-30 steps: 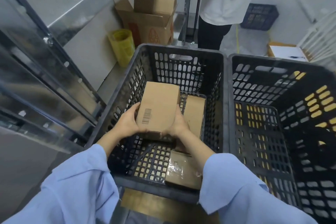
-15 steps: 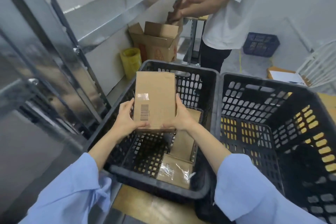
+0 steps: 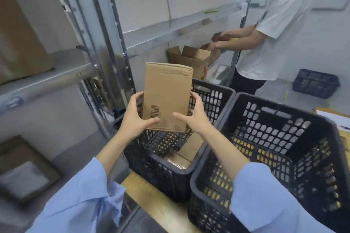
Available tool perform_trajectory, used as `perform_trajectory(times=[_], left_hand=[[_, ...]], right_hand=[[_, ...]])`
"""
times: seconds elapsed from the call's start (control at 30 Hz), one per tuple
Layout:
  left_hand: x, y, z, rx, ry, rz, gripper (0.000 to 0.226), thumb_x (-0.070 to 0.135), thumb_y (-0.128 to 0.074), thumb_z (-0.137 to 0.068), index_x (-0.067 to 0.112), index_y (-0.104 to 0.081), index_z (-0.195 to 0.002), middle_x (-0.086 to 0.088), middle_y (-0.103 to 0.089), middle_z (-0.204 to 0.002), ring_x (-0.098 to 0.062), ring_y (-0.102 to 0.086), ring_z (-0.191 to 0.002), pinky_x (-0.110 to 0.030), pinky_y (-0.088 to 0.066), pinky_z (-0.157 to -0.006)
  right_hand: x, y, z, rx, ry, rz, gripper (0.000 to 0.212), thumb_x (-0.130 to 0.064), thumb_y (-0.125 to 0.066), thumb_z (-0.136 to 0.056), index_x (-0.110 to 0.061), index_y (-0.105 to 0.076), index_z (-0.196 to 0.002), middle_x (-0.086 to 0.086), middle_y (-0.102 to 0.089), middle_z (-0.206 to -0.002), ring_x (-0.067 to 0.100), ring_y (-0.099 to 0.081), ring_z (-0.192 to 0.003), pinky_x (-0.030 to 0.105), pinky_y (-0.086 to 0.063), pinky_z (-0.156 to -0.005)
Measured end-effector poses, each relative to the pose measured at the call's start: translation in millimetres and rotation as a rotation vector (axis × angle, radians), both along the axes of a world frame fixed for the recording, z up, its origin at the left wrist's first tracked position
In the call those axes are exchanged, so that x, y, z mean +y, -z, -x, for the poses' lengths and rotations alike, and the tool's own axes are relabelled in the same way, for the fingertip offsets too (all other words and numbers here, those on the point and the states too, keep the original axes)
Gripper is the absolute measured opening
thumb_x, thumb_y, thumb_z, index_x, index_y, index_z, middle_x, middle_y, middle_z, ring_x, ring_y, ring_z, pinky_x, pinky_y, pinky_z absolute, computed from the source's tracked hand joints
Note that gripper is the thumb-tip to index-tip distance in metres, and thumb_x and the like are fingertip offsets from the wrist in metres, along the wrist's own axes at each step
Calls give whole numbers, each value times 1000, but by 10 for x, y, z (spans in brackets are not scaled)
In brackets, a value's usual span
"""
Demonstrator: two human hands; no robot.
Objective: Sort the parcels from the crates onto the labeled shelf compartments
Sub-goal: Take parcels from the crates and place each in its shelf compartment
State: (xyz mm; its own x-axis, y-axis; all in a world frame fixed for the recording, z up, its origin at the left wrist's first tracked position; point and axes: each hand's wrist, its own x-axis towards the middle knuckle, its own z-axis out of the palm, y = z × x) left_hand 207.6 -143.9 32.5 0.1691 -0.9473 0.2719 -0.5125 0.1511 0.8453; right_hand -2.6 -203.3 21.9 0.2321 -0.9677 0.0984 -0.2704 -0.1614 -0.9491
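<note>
I hold a flat brown cardboard parcel (image 3: 167, 96) upright above the left black crate (image 3: 164, 178). A barcode is printed near its lower left corner. My left hand (image 3: 135, 119) grips its lower left edge. My right hand (image 3: 195, 117) clasps its lower right edge, thumb in front. Inside the left crate lie other brown parcels (image 3: 191, 147), partly hidden by the crate wall. The right black crate (image 3: 269, 157) holds no parcel that I can see. The metal shelf unit (image 3: 106, 47) stands to the left and behind.
A person in a white shirt (image 3: 272, 34) works at an open cardboard box (image 3: 193, 58) by the far shelf. A blue crate (image 3: 316, 83) sits on the floor at the right. Blurred brown parcels (image 3: 24, 168) lie on the lower left shelf. The crates rest on a wooden surface (image 3: 151, 195).
Both hands have lifted the parcel up out of the left crate and raised it upright. My view has swung up and left toward the shelves.
</note>
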Motion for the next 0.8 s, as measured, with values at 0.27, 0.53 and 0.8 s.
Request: perform_trajectory(times=[0.27,0.53,0.8], left_hand=[[986,-165,113,43,-172,53,103,32,-87,-71,43,-22,-149,8,-30,-141,-16,-38,-133,-49,-37,-113],[2038,-306,13,65,-410,78,87,39,-88,-67,33,-33,-135,14,-37,-143,-18,-43,-132,-52,-42,-107],[3042,-407,-142,110,-637,78,112,49,-87,-61,36,-22,-151,8,-33,-150,-18,-40,-136,-48,-39,-112]], right_hand=[[599,-178,9,-35,-246,85,114,-49,-82,-72,-39,-4,-155,-5,-18,-160,17,-27,-145,51,-32,-116],[1139,-258,-321,-194,-496,52,89,-30,-80,-82,-33,-21,-149,-13,-40,-137,15,-46,-129,39,-45,-106],[1714,-455,-882,-210,-742,50,87,-40,-81,-78,-30,-25,-143,-8,-35,-146,18,-42,-133,42,-42,-111]])
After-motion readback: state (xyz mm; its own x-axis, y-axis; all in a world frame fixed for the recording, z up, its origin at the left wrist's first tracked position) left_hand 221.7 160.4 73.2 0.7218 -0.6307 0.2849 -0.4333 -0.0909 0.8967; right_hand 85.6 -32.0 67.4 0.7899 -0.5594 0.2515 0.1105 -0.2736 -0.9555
